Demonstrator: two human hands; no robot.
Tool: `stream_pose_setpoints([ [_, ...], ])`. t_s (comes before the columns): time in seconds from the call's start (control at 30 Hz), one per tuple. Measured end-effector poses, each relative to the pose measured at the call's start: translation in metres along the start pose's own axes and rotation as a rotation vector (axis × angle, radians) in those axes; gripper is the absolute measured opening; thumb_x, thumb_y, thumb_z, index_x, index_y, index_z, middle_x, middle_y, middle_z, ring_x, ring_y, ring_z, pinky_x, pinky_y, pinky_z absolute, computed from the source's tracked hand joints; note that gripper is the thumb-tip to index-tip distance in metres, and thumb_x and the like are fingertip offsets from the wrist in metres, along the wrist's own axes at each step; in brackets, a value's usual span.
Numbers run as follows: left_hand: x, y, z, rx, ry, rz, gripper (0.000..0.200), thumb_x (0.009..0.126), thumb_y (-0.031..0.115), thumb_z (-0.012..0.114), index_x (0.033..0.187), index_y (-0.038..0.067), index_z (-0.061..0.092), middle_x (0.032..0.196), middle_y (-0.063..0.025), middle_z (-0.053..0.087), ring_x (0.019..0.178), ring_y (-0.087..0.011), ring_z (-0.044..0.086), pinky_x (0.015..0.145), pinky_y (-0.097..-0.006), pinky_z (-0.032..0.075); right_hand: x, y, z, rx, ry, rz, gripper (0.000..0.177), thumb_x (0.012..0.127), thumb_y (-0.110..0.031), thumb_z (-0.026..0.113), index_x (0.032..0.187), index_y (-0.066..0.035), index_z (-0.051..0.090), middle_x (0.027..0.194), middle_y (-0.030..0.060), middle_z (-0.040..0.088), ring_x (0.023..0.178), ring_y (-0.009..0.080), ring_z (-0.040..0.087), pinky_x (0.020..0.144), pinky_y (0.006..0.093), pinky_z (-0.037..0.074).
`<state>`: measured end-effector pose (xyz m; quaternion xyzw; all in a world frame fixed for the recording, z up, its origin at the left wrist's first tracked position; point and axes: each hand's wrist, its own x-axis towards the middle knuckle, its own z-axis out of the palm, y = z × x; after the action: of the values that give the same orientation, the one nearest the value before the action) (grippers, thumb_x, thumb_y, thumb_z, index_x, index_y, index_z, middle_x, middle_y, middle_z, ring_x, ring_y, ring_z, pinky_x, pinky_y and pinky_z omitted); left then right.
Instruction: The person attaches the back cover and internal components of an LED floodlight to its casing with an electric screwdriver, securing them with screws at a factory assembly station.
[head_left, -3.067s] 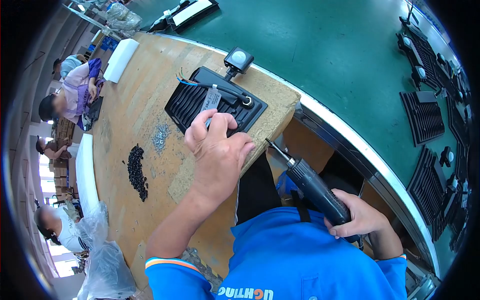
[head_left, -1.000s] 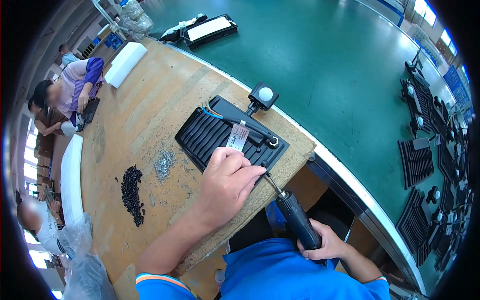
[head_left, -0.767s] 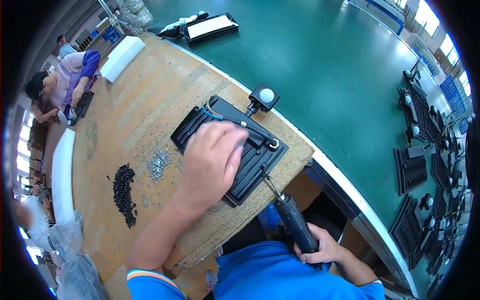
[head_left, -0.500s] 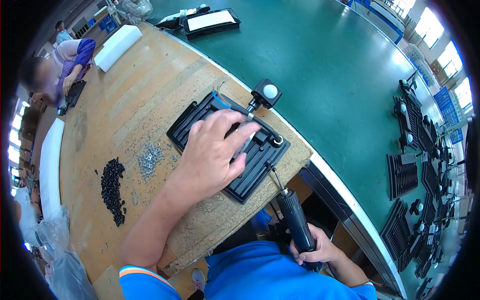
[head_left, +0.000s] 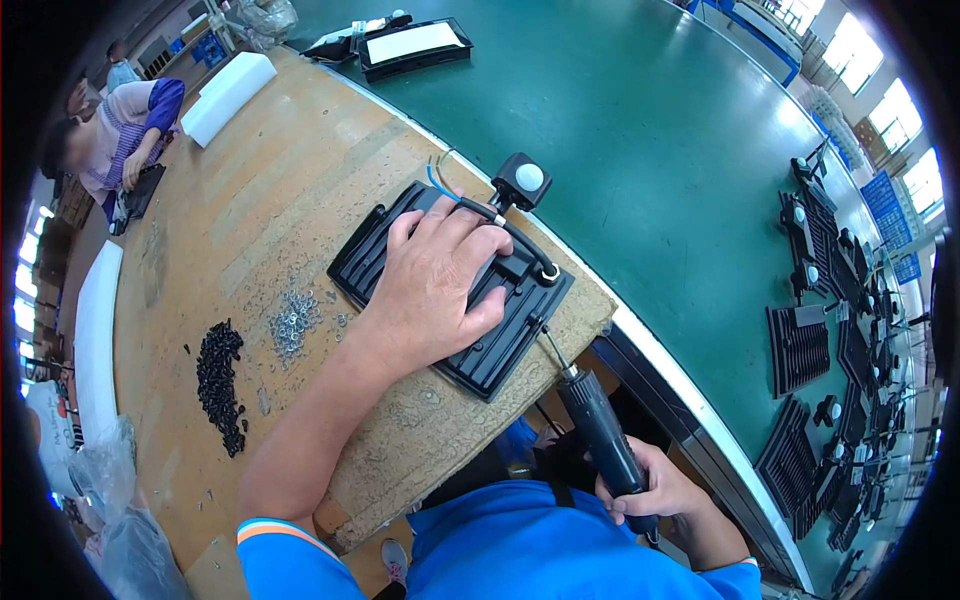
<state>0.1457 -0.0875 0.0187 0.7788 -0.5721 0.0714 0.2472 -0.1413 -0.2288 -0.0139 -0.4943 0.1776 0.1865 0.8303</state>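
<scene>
Along the left edge of the wooden tabletop we see a co-worker with a hand at a dark piece, and a white strip lying nearer to us. Inward from that edge we find a pile of small black screws, and just beside it a scatter of silvery rings. Next comes the left hand, spread across the ribbed back of the black housing; its fingers are parted and closed around nothing that we can make out. The housing lies under that palm, near the tabletop's near right corner, with its cable curving just past the fingers and its sensor jutting out toward the right edge. The right hand, out beyond the near edge, is wrapped around a power screwdriver, whose bit reaches the housing's near side; we cannot tell whether it sits in a screw. Beyond the right edge, more housings rest on a green surface.
</scene>
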Motion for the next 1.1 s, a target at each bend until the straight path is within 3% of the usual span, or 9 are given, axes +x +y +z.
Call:
stream_pose_setpoints([
  [0.17, -0.003, 0.003, 0.000, -0.009, 0.010, 0.027, 0.038, 0.069, 0.019, 0.064, 0.105, 0.011, 0.053, 0.115, -0.0103, 0.049, 0.121, -0.0282, 0.039, 0.098, -0.0483, 0.027, -0.009, -0.007, -0.005, -0.049, -0.036, 0.072, 0.055, 0.072, -0.004, 0.070, 0.118, -0.003, 0.041, 0.081, 0.0080, 0.058, 0.064, 0.0124, 0.059, 0.060, 0.0251, 0.050],
  [0.27, -0.003, 0.004, 0.000, 0.021, -0.049, -0.009, 0.040, 0.071, 0.021, 0.061, 0.110, 0.011, 0.053, 0.121, -0.0117, 0.046, 0.123, -0.0279, 0.037, 0.100, -0.0486, 0.026, -0.012, -0.013, -0.004, -0.066, -0.016, 0.095, 0.054, 0.071, -0.004, 0.070, 0.117, -0.002, 0.041, 0.081, 0.0077, 0.058, 0.066, 0.0124, 0.059, 0.060, 0.0252, 0.050],
  [0.33, -0.003, 0.003, 0.001, 0.058, -0.157, -0.042, 0.052, 0.072, 0.020, 0.056, 0.123, 0.015, 0.049, 0.128, -0.0126, 0.040, 0.127, -0.0304, 0.033, 0.102, -0.0499, 0.021, -0.014, -0.019, -0.004, -0.152, 0.042, 0.148, 0.054, 0.069, -0.007, 0.072, 0.115, -0.002, 0.043, 0.081, 0.0065, 0.059, 0.068, 0.0122, 0.059, 0.063, 0.0256, 0.050],
  [0.43, -0.004, 0.004, 0.000, 0.100, -0.170, -0.016, 0.057, 0.073, 0.019, 0.055, 0.129, 0.019, 0.047, 0.128, -0.0129, 0.039, 0.128, -0.0322, 0.030, 0.103, -0.0495, 0.019, -0.016, -0.023, -0.007, -0.307, 0.058, 0.115, 0.055, 0.068, -0.010, 0.073, 0.115, -0.002, 0.044, 0.080, 0.0050, 0.059, 0.071, 0.0117, 0.058, 0.067, 0.0261, 0.048],
  [0.53, -0.003, 0.005, -0.001, 0.084, -0.181, -0.015, 0.055, 0.074, 0.019, 0.055, 0.128, 0.022, 0.048, 0.128, -0.0129, 0.039, 0.128, -0.0341, 0.030, 0.103, -0.0497, 0.018, -0.016, -0.027, -0.010, -0.380, 0.041, 0.080, 0.056, 0.069, -0.004, 0.072, 0.116, -0.002, 0.040, 0.076, 0.0083, 0.059, 0.062, 0.0137, 0.060, 0.057, 0.0264, 0.050],
  [0.67, -0.002, 0.006, -0.001, 0.089, -0.184, -0.016, 0.053, 0.074, 0.019, 0.054, 0.127, 0.023, 0.049, 0.129, -0.0124, 0.039, 0.128, -0.0340, 0.029, 0.103, -0.0497, 0.018, -0.017, -0.033, -0.012, -0.443, 0.029, 0.064, 0.055, 0.069, -0.006, 0.072, 0.114, -0.002, 0.041, 0.077, 0.0075, 0.059, 0.064, 0.0134, 0.060, 0.058, 0.0271, 0.051],
  [1.1, -0.001, 0.010, -0.002, 0.054, -0.227, -0.042, 0.051, 0.074, 0.013, 0.053, 0.124, 0.024, 0.052, 0.127, -0.0095, 0.041, 0.130, -0.0317, 0.028, 0.104, -0.0490, 0.014, -0.018, -0.075, -0.012, -0.449, -0.007, 0.293, 0.046, 0.072, -0.010, 0.071, 0.108, -0.002, 0.043, 0.077, 0.0050, 0.058, 0.062, 0.0120, 0.060, 0.055, 0.0252, 0.050],
])
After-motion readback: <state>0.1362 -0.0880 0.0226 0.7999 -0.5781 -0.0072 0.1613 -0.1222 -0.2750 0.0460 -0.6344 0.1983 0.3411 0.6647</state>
